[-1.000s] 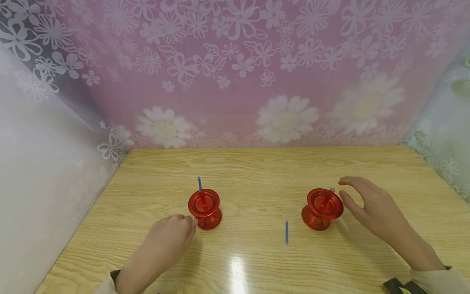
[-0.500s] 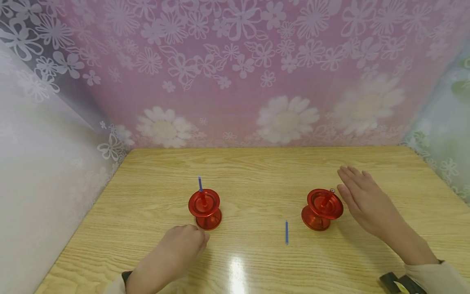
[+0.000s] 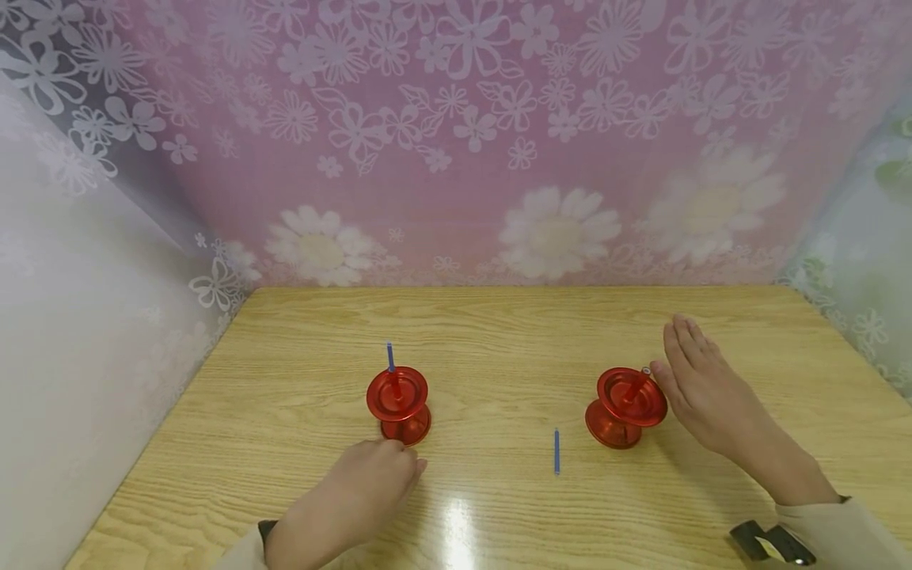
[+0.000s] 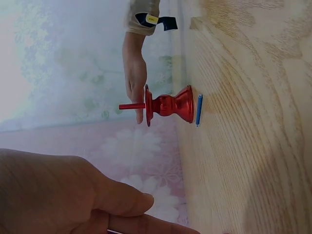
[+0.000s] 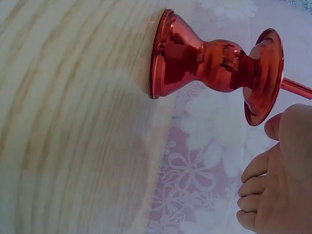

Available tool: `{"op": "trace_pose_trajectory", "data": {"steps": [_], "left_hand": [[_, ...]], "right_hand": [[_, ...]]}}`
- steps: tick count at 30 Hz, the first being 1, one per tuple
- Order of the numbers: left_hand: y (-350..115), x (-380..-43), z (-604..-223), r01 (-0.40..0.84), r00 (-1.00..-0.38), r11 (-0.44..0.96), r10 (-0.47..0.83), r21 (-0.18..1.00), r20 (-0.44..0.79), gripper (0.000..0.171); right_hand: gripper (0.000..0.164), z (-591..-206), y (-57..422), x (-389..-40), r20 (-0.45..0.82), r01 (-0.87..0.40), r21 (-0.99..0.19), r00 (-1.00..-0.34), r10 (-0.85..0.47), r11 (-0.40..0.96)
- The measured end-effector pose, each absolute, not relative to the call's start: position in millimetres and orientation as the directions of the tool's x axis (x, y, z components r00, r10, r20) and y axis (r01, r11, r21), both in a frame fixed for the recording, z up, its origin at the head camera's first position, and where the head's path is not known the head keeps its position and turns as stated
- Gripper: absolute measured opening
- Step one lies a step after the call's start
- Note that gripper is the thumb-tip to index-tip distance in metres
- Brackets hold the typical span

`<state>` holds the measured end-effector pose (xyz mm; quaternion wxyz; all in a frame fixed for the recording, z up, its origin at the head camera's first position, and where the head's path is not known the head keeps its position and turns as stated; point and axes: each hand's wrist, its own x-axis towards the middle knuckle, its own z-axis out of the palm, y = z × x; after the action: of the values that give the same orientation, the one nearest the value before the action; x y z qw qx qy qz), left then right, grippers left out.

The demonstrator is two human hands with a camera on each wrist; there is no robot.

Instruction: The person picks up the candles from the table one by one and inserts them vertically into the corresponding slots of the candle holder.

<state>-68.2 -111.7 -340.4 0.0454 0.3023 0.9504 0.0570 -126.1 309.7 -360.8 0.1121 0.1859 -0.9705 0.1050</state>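
Observation:
A red metal candlestick (image 3: 404, 423) stands upright on the left, a thin blue candle (image 3: 390, 358) rising from its tube. My left hand (image 3: 370, 483) is just in front of its base, holding nothing visible; the left wrist view shows its thumb (image 4: 126, 199) lying along an extended finger. On the right, a matching candlestick (image 3: 613, 427) has a bare hollow tube, seen also as the red candlestick (image 5: 219, 66) in the right wrist view. Beside its dish my right hand (image 3: 712, 404) is held with straight fingers, the thumb right by the rim. Between the candlesticks lies another blue candle (image 3: 557, 453).
The wood-grain table (image 3: 492, 340) ends at a pink flowered backdrop (image 3: 442, 214). A pale flowered side panel (image 3: 93, 332) borders it on the left, another on the right. Black straps (image 3: 769, 545) sit at the right sleeve.
My left hand has moved right and toward me, away from the left candlestick's side to its front. My right hand's fingers have straightened from a loose curve and drawn together.

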Motion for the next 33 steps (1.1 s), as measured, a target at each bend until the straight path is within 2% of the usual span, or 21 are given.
{"op": "trace_pose_trajectory", "data": {"steps": [6, 11, 19, 25, 33], "left_hand": [[-108.3, -69.4, -341.1, 0.578, -0.807, 0.807, 0.587, 0.124, -0.057, 0.032], [-104.3, -70.6, -343.1, 0.593, -0.801, 0.797, 0.598, 0.11, -0.015, 0.022], [-97.5, -73.2, -348.7, 0.594, -0.799, 0.792, 0.601, 0.142, -0.013, 0.017], [-87.5, -74.0, -357.5, 0.629, -0.773, 0.769, 0.634, 0.118, -0.01, 0.014], [-72.6, -73.7, -364.1, 0.651, -0.758, 0.756, 0.652, 0.065, 0.0, 0.033]], "right_hand": [[0.062, -362.7, 310.1, -128.2, 0.247, -0.38, -0.164, -0.909, -0.335, 0.91], [0.063, -363.0, 310.2, -128.9, 0.249, -0.383, -0.16, -0.908, -0.338, 0.91], [0.063, -362.9, 310.3, -130.1, 0.242, -0.378, -0.154, -0.91, -0.336, 0.913], [0.063, -364.0, 310.9, -130.5, 0.242, -0.38, -0.152, -0.909, -0.338, 0.912], [0.063, -366.2, 311.3, -131.8, 0.259, -0.397, -0.134, -0.898, -0.355, 0.908]]}}
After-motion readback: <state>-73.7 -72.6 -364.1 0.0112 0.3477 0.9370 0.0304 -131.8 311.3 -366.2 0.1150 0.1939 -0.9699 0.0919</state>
